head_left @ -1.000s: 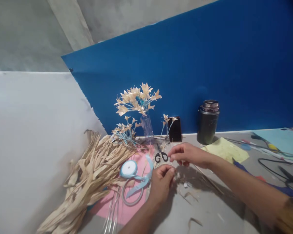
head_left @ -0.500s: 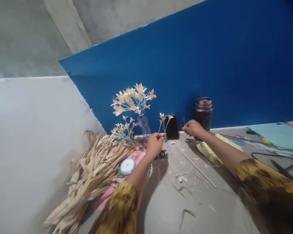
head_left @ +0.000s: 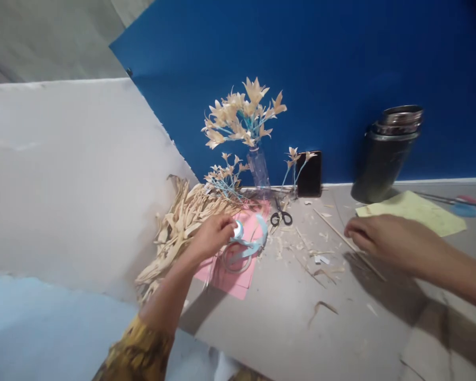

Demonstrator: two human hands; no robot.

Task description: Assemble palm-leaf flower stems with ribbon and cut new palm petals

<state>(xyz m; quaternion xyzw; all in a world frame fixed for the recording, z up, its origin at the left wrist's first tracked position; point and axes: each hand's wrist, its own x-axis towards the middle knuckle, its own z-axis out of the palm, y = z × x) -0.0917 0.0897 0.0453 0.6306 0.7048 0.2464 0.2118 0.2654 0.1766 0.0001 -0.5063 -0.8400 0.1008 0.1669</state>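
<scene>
My left hand [head_left: 212, 237] is closed on a small roll of light blue tape [head_left: 238, 229] with a white core. It is above the pink paper [head_left: 238, 283]. Loops of light blue ribbon [head_left: 257, 244] lie just right of the roll. My right hand [head_left: 375, 238] is pinched on a thin wire [head_left: 338, 205], which points up and shows only faintly. Black-handled scissors [head_left: 281, 218] lie between the hands, farther back. Behind them a small stand holds a few pale flowers [head_left: 293, 154] on blue stems.
A clear bottle [head_left: 258, 172] holds a bouquet of pale flowers [head_left: 238, 116]. Dried husks [head_left: 182, 227] are heaped at left. A phone [head_left: 309, 173] leans on the blue wall, and a dark flask [head_left: 386, 159] stands right. Yellow paper [head_left: 416, 211], a thin stick [head_left: 349, 244] and scraps lie around.
My left hand has left the small flower stand, come nearer and taken hold of the tape roll. My right hand has come lower, still with the wire. The view has tilted down.
</scene>
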